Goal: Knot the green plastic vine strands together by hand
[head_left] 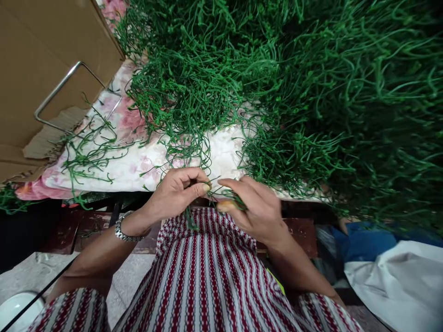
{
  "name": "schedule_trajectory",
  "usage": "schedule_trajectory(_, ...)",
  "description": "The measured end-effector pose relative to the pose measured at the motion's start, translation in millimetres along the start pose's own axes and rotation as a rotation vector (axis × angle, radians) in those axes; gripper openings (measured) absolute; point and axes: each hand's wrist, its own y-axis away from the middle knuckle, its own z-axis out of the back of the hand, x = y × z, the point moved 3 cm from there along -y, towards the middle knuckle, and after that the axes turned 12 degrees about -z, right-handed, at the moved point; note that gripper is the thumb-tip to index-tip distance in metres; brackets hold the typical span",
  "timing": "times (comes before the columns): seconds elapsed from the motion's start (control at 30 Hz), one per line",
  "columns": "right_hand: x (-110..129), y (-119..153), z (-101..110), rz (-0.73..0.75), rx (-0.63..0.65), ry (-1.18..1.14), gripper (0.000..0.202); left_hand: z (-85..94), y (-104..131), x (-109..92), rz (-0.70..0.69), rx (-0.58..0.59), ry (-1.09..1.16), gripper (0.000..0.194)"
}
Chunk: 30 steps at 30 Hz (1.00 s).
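Observation:
My left hand (180, 191), a metal watch on its wrist, pinches thin green stems (189, 219) between thumb and forefinger; their ends hang down below the hand. Just to its right, my right hand (254, 205) is slightly blurred, its fingers closed around more of these stems (233, 196). Both hands are close together at the near edge of a floral cloth (221, 150). A great tangled heap of the same curly green stems (207, 78), with small lighter tips, covers most of the cloth beyond them.
A cardboard box (41, 41) stands at the upper left, with a bent metal wire frame (58, 90) before it. A small loose bunch of stems (90, 152) lies on the cloth's left part. White fabric (398, 281) is at the lower right, a white round object (20, 309) at lower left.

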Motion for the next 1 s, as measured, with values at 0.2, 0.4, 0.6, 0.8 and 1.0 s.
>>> schedule_trajectory(0.2,-1.1,-6.5,-36.5,-0.104,0.140,-0.099,0.018,-4.2,4.0,9.8,-0.010,-0.182,0.306,0.009)
schedule_trajectory(0.4,3.9,4.7,-30.9,-0.047,0.215,-0.267,0.026,9.0,5.0,4.1,-0.111,-0.432,0.433,0.012)
schedule_trajectory(0.6,4.5,18.8,-13.7,-0.068,0.309,-0.284,0.014,22.2,-7.6,-13.6,-0.257,-0.401,0.288,0.012)
schedule_trajectory(0.8,-16.3,9.2,44.4,-0.135,0.045,-0.025,0.010,17.7,-4.5,-9.8,-0.126,-0.388,0.328,0.010)
schedule_trajectory(1.0,-49.1,-18.2,89.0,-0.231,-0.396,0.646,0.017,12.5,5.7,5.0,0.024,-0.301,0.328,0.008)
